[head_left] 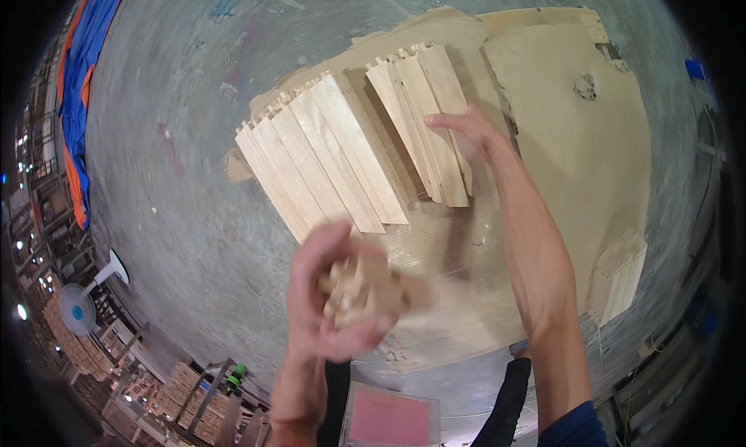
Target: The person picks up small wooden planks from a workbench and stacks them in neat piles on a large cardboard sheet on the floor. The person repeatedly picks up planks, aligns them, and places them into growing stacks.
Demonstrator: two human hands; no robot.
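The left hand point(308, 301) is clamped around a short bundle of dowel-ended wooden pieces point(364, 288), thumb on the near side and fingers curled over the far side; both are blurred, so the number of pieces cannot be told. This bundle is held up in front of the body, near the lower ends of the larger group of pale wooden slats point(318, 155). The right hand point(472, 130) touches the smaller group of slats point(420, 124), its thumb laid across the top and its other fingers mostly hidden at the right edge — whether they are closed on the wood, I cannot tell. Both groups lie slanted side by side, a narrow gap between them, round dowel tips at their far ends. Beneath them is brown cardboard point(575, 159), spread on a grey floor point(167, 237). Farther out, another wooden stack point(622, 284) sits at the cardboard's lower right — and a fan point(78, 310) stands at the far left, below a blue-and-orange tarp point(80, 97).
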